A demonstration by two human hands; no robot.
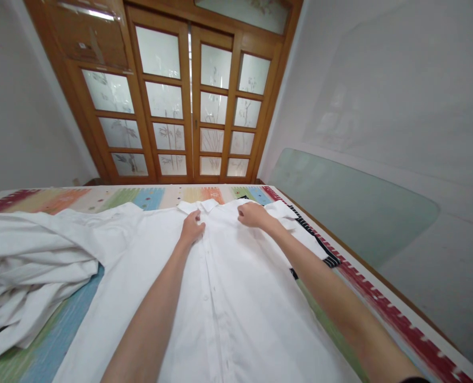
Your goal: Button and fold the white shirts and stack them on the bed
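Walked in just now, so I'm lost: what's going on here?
Someone has a white shirt lying front up on a multicoloured cover, its collar at the far end. The left hand is at the button strip just below the collar; the right hand, curled, is at the shirt's upper part, right of the collar. Whether either grips the fabric is unclear. More white cloth lies bunched at left.

Shirt [236, 276]: plain white;
Heaped cloth [33, 260]: plain white;
Patterned cover [67, 322]: bands of maroon, cream, orange, green and blue, some with toothed edges;
Trim [332, 261]: black with white stripes;
Doors [145, 125]: orange-brown;
Panes [159, 53]: frosted white with grey plant motifs;
Wall [399, 96]: greyish white;
Wall panel [352, 205]: pale green
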